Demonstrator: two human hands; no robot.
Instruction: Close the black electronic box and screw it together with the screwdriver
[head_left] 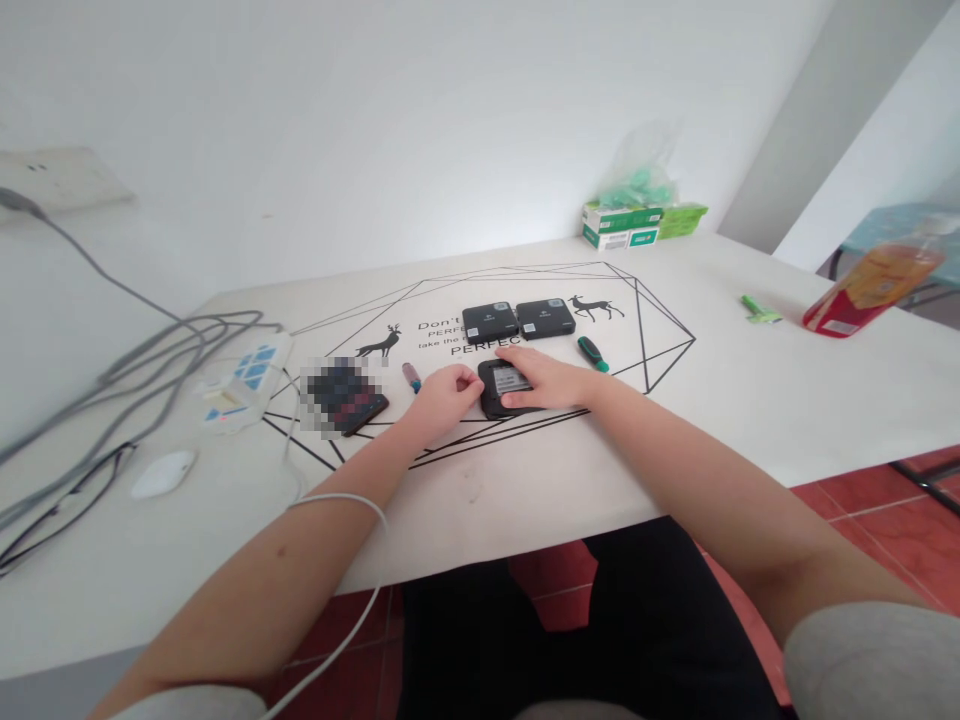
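Note:
A flat black square box [489,403] with a pale label lies on the table before me, label side up. My right hand [551,380] spans it from the right, thumb at the near edge and fingers at the far edge. My left hand [446,400] is closed in a pinch at the box's left edge; what its fingertips hold, if anything, is hidden. Just beyond that hand lies a small screwdriver [411,377], partly covered. Two similar black boxes, the left one [489,322] and the right one [546,317], sit side by side behind. A green-and-black screwdriver [592,353] rests to the right.
A phone [346,397] with a blurred-out screen, a white mouse-like object [163,474], a power strip [251,380] and cables [150,370] are at left. Green-and-white cartons [621,226], a green object [760,310] and a red-labelled bottle [870,285] stand right. A white cable [375,510] crosses my left forearm.

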